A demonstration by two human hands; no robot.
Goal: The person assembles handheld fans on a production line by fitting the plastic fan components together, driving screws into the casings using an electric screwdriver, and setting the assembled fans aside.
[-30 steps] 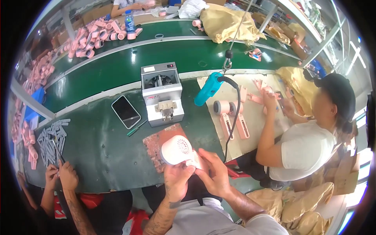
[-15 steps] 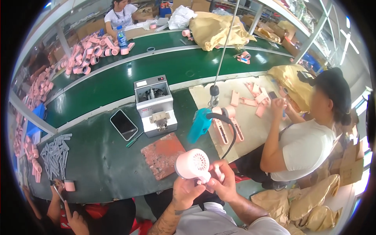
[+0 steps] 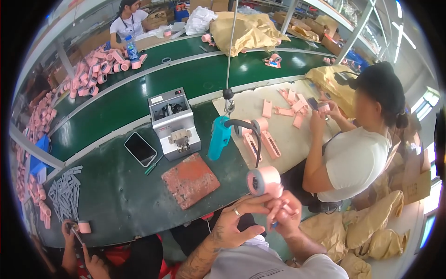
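A pink handheld fan (image 3: pixel 269 183) with a grey-rimmed round head is up off the near edge of the bench, its dark opening facing left. My right hand (image 3: pixel 285 214) is closed around its lower part, and its fingers hide most of that part. Reaching in from the left, my left hand (image 3: pixel 239 221) has its fingers stretched out and thumb apart, with fingertips against the fan's underside. A small bit of blue (image 3: pixel 274 225) shows below my right hand; its kind is unclear. A teal electric screwdriver (image 3: pixel 219 138) hangs on a cable just beyond the fan.
On the bench lie a worn red plate (image 3: pixel 190 180), a screw feeder (image 3: pixel 174 123), a phone (image 3: pixel 140 149), and grey strips (image 3: pixel 65 193). Pink fan parts (image 3: pixel 293 106) lie before a co-worker (image 3: pixel 355 149) at right. Another co-worker's hands (image 3: pixel 83 253) work at lower left. Behind runs a green conveyor (image 3: pixel 186 74).
The fan has moved right and turned, from its vented back showing to its open front facing left. My left hand has let go its wrapped grip and its fingers are now extended.
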